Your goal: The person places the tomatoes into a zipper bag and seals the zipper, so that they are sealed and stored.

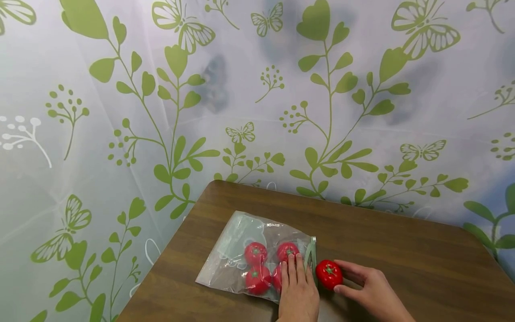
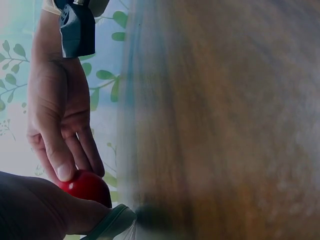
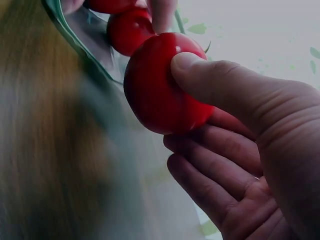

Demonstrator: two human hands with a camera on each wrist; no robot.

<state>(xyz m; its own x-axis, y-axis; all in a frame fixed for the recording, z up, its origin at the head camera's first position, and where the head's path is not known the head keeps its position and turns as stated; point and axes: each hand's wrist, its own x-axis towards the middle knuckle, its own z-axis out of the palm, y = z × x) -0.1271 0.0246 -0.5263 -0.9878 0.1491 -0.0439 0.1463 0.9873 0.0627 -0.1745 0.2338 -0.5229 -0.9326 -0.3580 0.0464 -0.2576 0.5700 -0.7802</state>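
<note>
A clear zip bag (image 1: 225,268) with a green-edged mouth lies on the table, with several shiny red tomatoes (image 1: 258,279) inside. My left hand (image 1: 299,293) rests at the bag's mouth, its fingers straight over the tomatoes at that end. In the left wrist view, its thumb (image 2: 85,215) touches the green edge (image 2: 117,220). Just right of the mouth, my right hand (image 1: 374,286) holds another tomato (image 1: 329,274) between thumb and fingers. The right wrist view shows the thumb on this tomato (image 3: 160,85), with the open bag edge (image 3: 85,50) behind it.
The brown wooden table (image 1: 402,250) extends to the right and behind the bag. Beyond its back edge hangs a pale curtain (image 1: 249,98) printed with green leaves and butterflies.
</note>
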